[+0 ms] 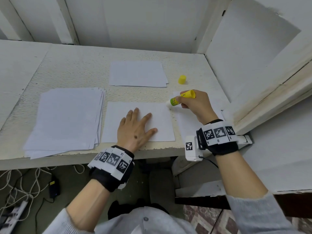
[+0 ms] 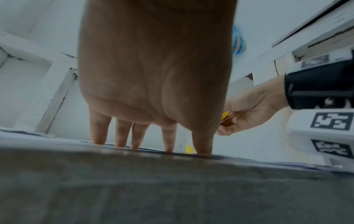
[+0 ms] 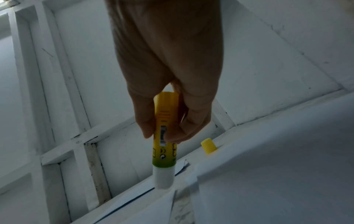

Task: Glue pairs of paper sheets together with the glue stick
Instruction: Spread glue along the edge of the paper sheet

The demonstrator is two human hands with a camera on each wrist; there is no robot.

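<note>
A single white sheet [image 1: 162, 125] lies near the desk's front edge. My left hand [image 1: 136, 127] presses flat on it with fingers spread [image 2: 134, 136]. My right hand [image 1: 195, 105] grips a yellow-green glue stick [image 1: 181, 98] [image 3: 165, 131], uncapped, its white glue tip [image 3: 163, 177] touching the sheet's far right corner. Another sheet [image 1: 185, 122] lies under my right hand. The yellow cap [image 1: 182, 79] [image 3: 208, 145] stands on the desk beyond the stick.
A thick stack of white paper [image 1: 67, 120] lies at the left. A thinner pile of sheets [image 1: 137, 73] sits at the back centre. White panel walls close the back and the right side [image 1: 253, 56]. Cables and a power strip [image 1: 15, 215] lie on the floor below.
</note>
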